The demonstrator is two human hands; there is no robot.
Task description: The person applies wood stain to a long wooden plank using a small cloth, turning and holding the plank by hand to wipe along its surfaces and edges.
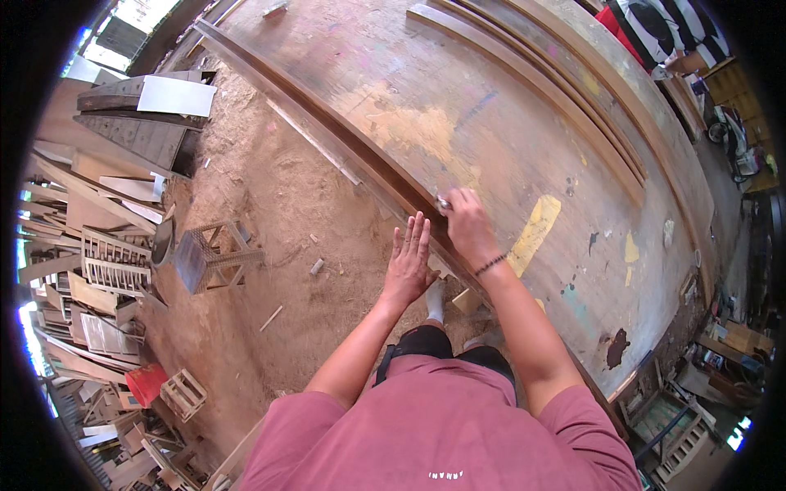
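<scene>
A long brown wooden beam lies along the edge of the worktable, running from the far left toward my body on the right. My right hand, with a dark beaded bracelet at its wrist, is closed around a small whitish thing against the beam. Its kind cannot be made out, as the fingers cover most of it. Just left of it, my left hand is flat, fingers stretched out, at the beam's near side. Nothing shows in that hand.
More long brown boards lie across the far side of the paint-stained worktable. On the dusty floor to the left stand a small stool-like frame and a red bucket. Stacked wood pieces line the left side.
</scene>
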